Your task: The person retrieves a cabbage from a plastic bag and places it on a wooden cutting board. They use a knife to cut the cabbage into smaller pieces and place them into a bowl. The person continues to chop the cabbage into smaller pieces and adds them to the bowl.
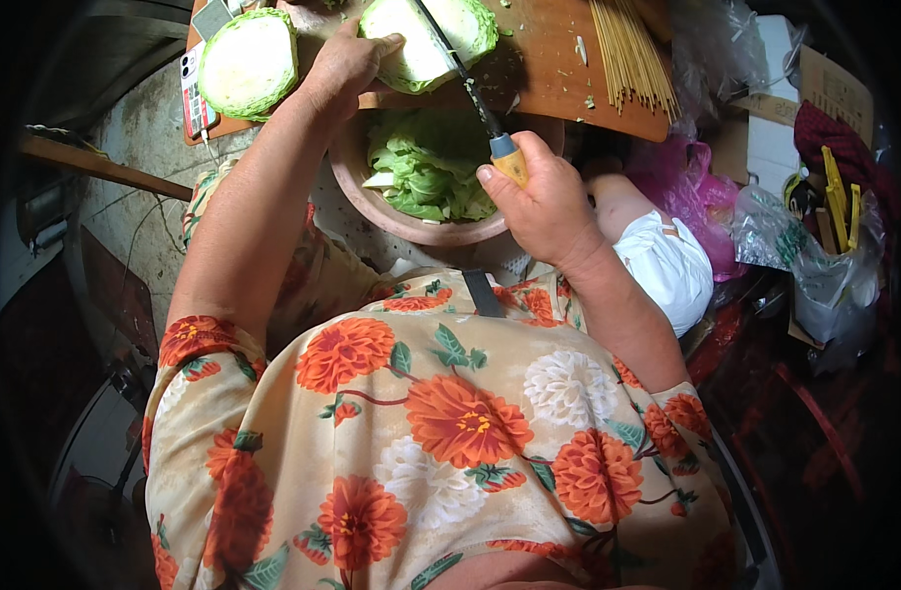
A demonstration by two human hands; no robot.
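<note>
My left hand (351,63) grips a cut cabbage half (406,55) at its left edge, with the thumb lying on the pale cut face. In my right hand (550,199) is the yellow handle of a knife (471,82) with a narrow, dark blade. The blade slants up and left across the cabbage's cut face; how deep it sits I cannot tell. Left of my left hand, another cabbage half (248,65) rests cut face up. Below the knife, a pinkish basin (421,234) holds loose green cabbage leaves (435,177).
An orange-brown board (546,70) carries cabbage scraps, a bundle of thin sticks (631,55) and a phone (196,88) with a cable. At right are a bare limb (616,203), a white crumpled item (664,269), a pink plastic bag (697,195) and clear bags (837,287).
</note>
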